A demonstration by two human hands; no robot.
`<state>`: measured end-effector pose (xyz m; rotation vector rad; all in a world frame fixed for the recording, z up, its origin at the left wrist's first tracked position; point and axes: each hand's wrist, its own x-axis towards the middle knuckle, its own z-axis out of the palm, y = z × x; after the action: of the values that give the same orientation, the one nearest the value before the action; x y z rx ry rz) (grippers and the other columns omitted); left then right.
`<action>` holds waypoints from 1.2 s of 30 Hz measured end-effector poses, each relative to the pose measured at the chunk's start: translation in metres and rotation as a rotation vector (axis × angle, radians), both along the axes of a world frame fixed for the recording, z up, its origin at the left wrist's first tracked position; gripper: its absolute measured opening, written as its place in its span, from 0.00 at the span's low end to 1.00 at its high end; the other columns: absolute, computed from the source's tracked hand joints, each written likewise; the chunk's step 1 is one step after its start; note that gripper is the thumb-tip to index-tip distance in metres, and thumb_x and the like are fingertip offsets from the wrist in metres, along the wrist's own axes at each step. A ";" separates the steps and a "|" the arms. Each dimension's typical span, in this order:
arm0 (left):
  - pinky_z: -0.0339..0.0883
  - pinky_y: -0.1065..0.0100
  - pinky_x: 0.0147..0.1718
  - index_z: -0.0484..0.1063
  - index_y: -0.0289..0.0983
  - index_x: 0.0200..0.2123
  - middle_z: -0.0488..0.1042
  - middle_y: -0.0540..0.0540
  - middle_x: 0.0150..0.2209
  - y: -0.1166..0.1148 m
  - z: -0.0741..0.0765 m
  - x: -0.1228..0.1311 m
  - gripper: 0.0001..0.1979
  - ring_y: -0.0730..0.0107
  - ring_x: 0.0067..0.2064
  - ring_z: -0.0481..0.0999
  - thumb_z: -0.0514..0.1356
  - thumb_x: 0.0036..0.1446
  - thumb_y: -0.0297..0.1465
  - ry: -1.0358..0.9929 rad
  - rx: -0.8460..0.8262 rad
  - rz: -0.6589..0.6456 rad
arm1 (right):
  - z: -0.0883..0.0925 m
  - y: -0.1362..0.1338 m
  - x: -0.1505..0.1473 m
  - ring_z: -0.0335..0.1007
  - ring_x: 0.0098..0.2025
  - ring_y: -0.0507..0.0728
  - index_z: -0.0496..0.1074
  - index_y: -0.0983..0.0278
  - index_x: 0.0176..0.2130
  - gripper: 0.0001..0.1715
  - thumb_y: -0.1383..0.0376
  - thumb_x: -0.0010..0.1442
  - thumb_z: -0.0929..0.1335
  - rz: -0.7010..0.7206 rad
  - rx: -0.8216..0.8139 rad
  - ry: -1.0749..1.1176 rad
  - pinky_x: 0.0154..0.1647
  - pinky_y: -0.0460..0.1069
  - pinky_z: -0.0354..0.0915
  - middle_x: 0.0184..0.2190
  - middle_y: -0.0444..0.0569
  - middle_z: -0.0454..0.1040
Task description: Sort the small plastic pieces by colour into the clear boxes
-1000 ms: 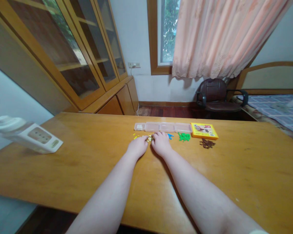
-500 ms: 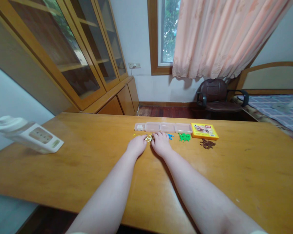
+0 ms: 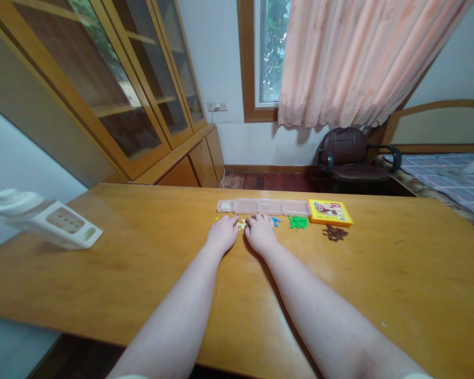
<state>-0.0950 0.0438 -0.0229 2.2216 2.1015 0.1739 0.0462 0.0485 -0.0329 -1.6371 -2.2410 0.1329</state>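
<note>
My left hand [image 3: 221, 233] rests on the wooden table at the left side of a small heap of cream-coloured pieces [image 3: 242, 225]. Across the heap, my right hand [image 3: 261, 232] reaches in from the other side. Both have bent, closed fingers with their tips down at the pieces; whatever they pinch is too small to make out. A few blue pieces [image 3: 275, 221] show just beyond my right hand, partly covered by it. Farther right lie a green pile [image 3: 298, 222] and a brown pile [image 3: 334, 233]. One yellow piece [image 3: 217, 218] lies behind my left hand.
Behind the heaps runs a row of clear plastic trays [image 3: 270, 206], with something white in the leftmost one. A yellow box [image 3: 331, 212] adjoins the row's right end. On the table's left stands a white bottle [image 3: 67, 223]. A brown chair [image 3: 347, 155] is beyond the table.
My hands stay around the cream-coloured heap, with only a slight shift of the fingers. The piles, trays and box keep their places.
</note>
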 end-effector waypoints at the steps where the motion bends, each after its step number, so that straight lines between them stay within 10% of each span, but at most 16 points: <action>1: 0.64 0.62 0.43 0.65 0.47 0.56 0.72 0.42 0.44 0.000 0.000 0.001 0.21 0.60 0.43 0.72 0.47 0.60 0.32 0.002 0.003 -0.016 | 0.000 0.000 0.000 0.58 0.47 0.61 0.73 0.63 0.41 0.14 0.64 0.60 0.60 -0.008 0.003 0.001 0.50 0.55 0.50 0.42 0.54 0.70; 36: 0.64 0.64 0.46 0.71 0.45 0.50 0.72 0.43 0.45 0.003 -0.004 -0.005 0.18 0.62 0.45 0.73 0.49 0.59 0.31 -0.111 0.032 -0.015 | 0.003 0.000 0.000 0.57 0.48 0.61 0.73 0.62 0.43 0.16 0.62 0.63 0.59 -0.017 -0.005 0.025 0.50 0.54 0.50 0.43 0.53 0.71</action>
<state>-0.0996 0.0466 -0.0267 2.1900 2.0386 0.3248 0.0460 0.0485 -0.0296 -1.6474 -2.2101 0.1534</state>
